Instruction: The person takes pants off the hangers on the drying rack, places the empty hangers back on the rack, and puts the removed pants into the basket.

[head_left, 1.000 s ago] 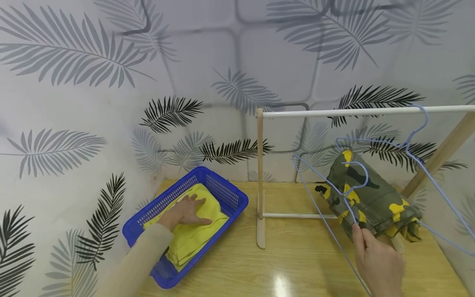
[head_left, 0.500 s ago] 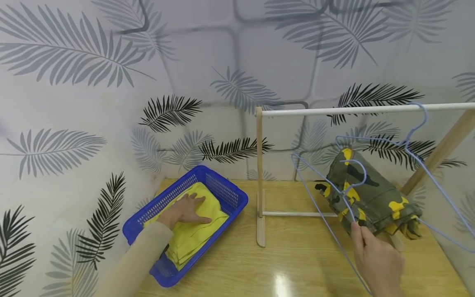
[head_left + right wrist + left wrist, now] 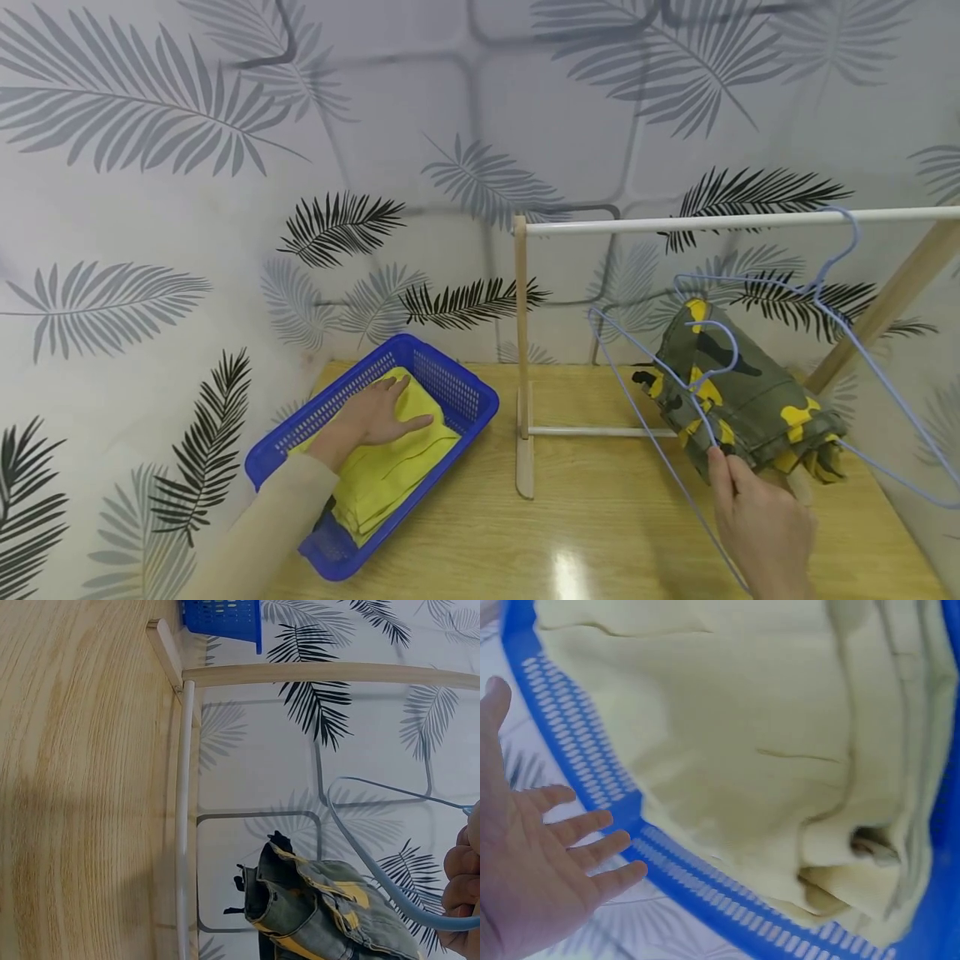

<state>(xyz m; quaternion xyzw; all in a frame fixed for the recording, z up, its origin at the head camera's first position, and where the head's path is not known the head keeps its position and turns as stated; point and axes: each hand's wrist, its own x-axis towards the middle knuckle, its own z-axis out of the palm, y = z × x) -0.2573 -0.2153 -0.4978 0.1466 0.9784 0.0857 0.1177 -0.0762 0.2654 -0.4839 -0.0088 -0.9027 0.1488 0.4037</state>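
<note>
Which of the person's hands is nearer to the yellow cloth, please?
The left hand is nearer, over the yellow cloth in the blue basket; the right hand is farther right, past the wooden post, gripping a hanger.

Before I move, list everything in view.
table: one, light wood, beneath
wall: one, white with leaf prints, behind
basket: one, blue, table's left
cloth: count unclear, yellow, in basket
rack: one, wood and white, table's right
hung hanger: one, pale blue, on rack
held hanger: one, pale blue, in right hand
camouflage garment: one, green, yellow and black, on hung hanger
left hand: one, cream sleeve, over cloth
right hand: one, bare, pinching held hanger
</note>
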